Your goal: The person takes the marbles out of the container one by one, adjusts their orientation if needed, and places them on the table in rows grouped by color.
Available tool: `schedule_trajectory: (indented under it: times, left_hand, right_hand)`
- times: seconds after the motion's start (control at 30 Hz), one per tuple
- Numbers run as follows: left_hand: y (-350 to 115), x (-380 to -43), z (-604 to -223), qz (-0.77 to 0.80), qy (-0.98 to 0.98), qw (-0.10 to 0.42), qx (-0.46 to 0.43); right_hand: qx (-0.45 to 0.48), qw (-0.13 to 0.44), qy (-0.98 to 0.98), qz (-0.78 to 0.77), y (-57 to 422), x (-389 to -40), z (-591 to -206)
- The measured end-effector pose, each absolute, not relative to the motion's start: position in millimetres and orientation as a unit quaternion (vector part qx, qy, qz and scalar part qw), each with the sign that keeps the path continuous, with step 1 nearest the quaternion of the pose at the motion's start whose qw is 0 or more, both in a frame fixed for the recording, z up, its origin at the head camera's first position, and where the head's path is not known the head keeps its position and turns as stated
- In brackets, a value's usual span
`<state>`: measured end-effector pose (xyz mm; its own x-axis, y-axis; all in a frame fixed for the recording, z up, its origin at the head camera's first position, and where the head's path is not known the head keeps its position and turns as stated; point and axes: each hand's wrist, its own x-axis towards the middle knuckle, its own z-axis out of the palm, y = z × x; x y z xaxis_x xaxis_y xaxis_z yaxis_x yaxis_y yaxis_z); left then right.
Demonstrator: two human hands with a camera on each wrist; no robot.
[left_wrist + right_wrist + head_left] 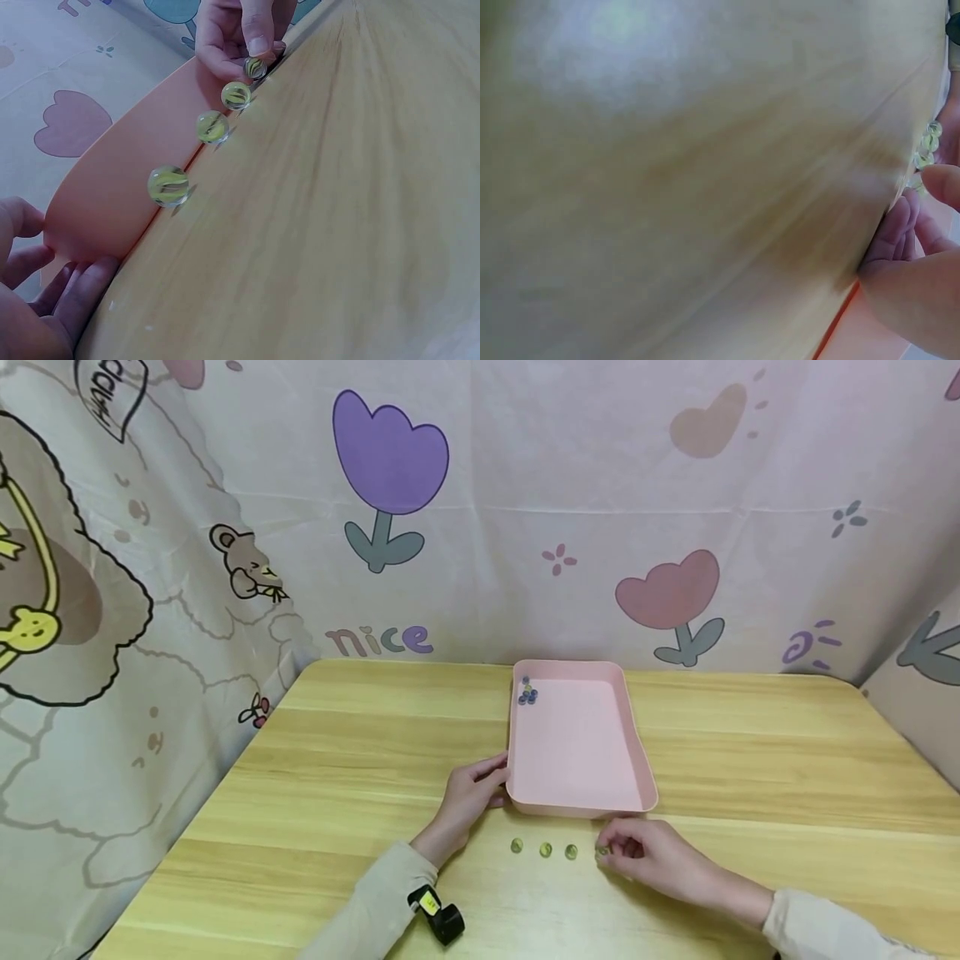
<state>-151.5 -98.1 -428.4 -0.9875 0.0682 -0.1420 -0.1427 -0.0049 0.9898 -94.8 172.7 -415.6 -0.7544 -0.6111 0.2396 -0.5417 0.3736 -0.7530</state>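
Four fingers' breadth in front of the pink tray (581,752), several clear glass marbles with yellow-green swirls stand in a row, among them the leftmost marble (517,845) and a middle marble (572,852). My right hand (652,856) pinches the rightmost marble (255,68) between thumb and index finger, low at the table. My left hand (465,802) touches the outside of the tray's left wall near the front corner, its fingertips against the wall. In the right wrist view, my right fingers (900,232) partly hide the marbles.
Inside the tray, in its far left corner, lies a cluster of several small marbles (528,696), mostly blue. The wooden table (375,727) meets a patterned curtain (517,585) at the back. A black camera (442,920) sits on my left wrist.
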Motion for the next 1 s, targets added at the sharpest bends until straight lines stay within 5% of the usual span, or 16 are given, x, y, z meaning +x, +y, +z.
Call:
schedule_trajectory:
  times: [1.0]
  left_hand:
    - [-98.1, -149.3, -425.7, 0.713, 0.697, 0.072, -0.016]
  right_hand:
    - [-0.362, 0.092, 0.827, -0.421, 174.1, -102.9, -413.2]
